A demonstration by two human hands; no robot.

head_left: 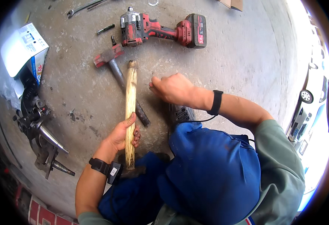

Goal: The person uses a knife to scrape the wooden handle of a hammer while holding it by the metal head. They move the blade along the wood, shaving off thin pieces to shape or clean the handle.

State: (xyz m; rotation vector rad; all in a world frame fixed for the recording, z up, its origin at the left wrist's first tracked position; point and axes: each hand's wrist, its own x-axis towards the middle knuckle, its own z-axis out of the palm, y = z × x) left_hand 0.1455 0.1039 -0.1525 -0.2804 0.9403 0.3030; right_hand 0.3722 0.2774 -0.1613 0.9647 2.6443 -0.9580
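Note:
My left hand [124, 135] is wrapped round a pale, rough wooden handle [131, 90], which points away from me. Its far end is dark and worn. The near end meets a dark block [133, 173] between my legs, possibly a hammer head, though shadow blurs its shape. To the right of the handle, my right hand [173, 89] is closed in a pinch, apart from the wood. A tiny thin tip pokes out from its fingers, too small to name. Behind the handle a sledgehammer with a red head [108, 54] and grey shaft lies on the floor.
A red and black cordless impact wrench [160, 30] lies beyond my hands, beside a small socket extension [105, 29]. Farther off is a wrench [84, 8]. Greasy metal steering knuckles [41, 123] and an opened carton [31, 39] sit at left. Cars [307, 95] stand far right.

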